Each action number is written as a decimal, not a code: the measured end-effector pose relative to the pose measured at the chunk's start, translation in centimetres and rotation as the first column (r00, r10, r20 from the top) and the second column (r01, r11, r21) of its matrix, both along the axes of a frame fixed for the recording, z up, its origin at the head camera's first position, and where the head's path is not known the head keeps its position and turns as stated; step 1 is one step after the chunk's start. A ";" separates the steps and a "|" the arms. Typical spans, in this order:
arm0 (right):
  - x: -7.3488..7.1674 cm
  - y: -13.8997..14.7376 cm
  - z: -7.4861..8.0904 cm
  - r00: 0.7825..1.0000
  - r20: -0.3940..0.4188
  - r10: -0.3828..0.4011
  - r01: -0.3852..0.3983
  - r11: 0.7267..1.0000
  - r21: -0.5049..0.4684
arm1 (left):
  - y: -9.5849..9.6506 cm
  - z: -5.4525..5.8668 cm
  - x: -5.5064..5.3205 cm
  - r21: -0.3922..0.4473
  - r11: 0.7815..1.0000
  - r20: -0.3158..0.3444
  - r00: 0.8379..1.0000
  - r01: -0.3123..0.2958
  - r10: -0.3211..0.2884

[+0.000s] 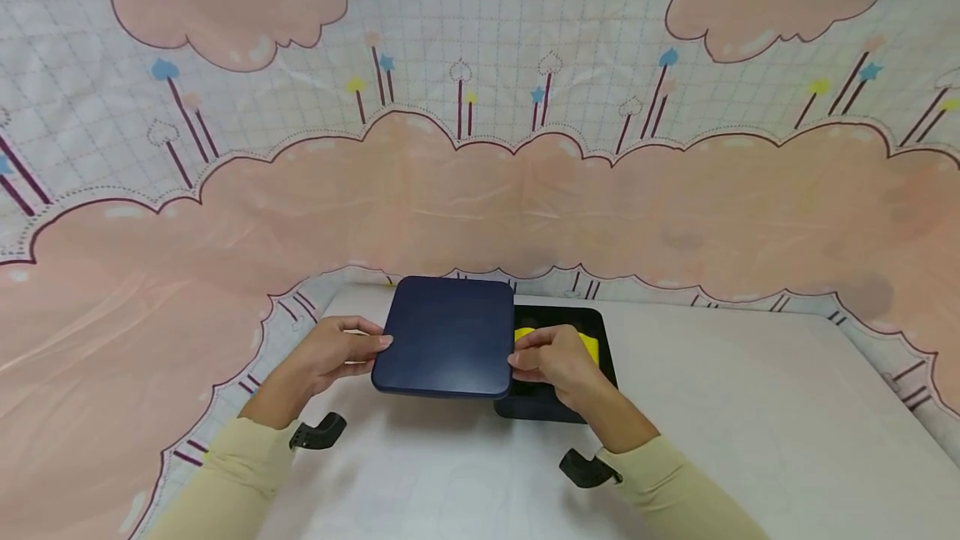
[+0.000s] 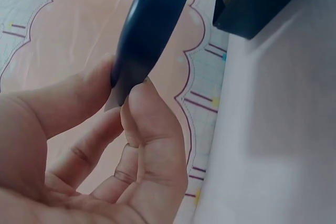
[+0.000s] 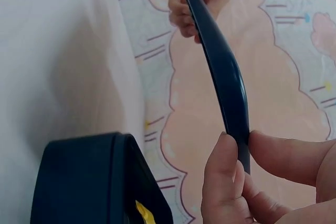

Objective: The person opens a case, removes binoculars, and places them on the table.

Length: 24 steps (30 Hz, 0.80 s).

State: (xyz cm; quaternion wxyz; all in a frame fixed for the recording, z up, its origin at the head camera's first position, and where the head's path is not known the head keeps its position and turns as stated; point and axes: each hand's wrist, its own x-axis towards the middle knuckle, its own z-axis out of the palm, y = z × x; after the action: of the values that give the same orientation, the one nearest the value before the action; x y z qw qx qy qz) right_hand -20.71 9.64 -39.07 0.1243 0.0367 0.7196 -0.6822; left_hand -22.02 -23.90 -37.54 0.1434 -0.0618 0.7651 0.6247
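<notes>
A dark blue square lid with rounded corners is held up off the table between both hands. My left hand pinches its left edge between thumb and fingers. At the opposite edge, my right hand pinches the lid the same way. Partly behind the lid and right hand stands a dark box, its top uncovered on the right side. Something yellow lies inside it, its kind unclear. In the right wrist view the lid appears edge-on, apart from the box.
The box stands on a white table. A cloth backdrop with pink clouds and a grid pattern rises behind the table and runs along its left side. Black wrist straps stick out by both sleeves.
</notes>
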 end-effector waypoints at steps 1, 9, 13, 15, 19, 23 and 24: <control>0.0 -0.2 -0.1 1.000 -0.001 0.004 -0.004 1.000 -0.006 | -0.2 0.0 0.1 -0.002 1.000 -0.001 1.000 -0.003 0.003; 0.3 -1.4 -0.8 0.999 -0.010 0.039 -0.039 0.999 -0.031 | -1.4 -0.3 1.1 -0.030 0.999 -0.003 1.000 -0.011 0.011; 0.5 -2.0 -1.1 0.999 -0.015 0.039 -0.039 0.999 -0.026 | -2.1 -0.8 1.2 -0.017 1.000 -0.008 1.000 0.003 -0.003; 0.6 -2.3 -1.1 0.999 -0.021 0.044 -0.044 0.999 -0.018 | -2.5 -0.9 1.3 -0.010 1.000 -0.013 1.000 0.019 -0.019; 0.7 -3.0 -1.3 0.998 -0.030 0.061 -0.061 0.998 -0.004 | -3.3 -1.2 1.6 -0.006 1.000 -0.013 1.000 0.021 -0.021; 0.8 -3.6 -1.7 0.997 -0.031 0.078 -0.078 0.997 -0.010 | -3.9 -1.7 2.0 -0.021 1.000 -0.004 1.000 0.006 -0.006; 0.8 -3.7 -1.8 0.996 -0.030 0.083 -0.083 0.996 -0.012 | -4.0 -1.8 2.1 -0.025 1.000 -0.003 1.000 0.004 -0.004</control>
State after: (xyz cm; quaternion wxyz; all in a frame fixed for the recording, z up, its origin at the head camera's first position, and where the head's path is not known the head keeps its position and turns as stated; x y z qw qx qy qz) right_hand -19.86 5.93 -40.83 0.1420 -0.0042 0.7176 -0.6818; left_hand -19.96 -27.90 -39.32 0.1425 -0.0611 0.7731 0.6150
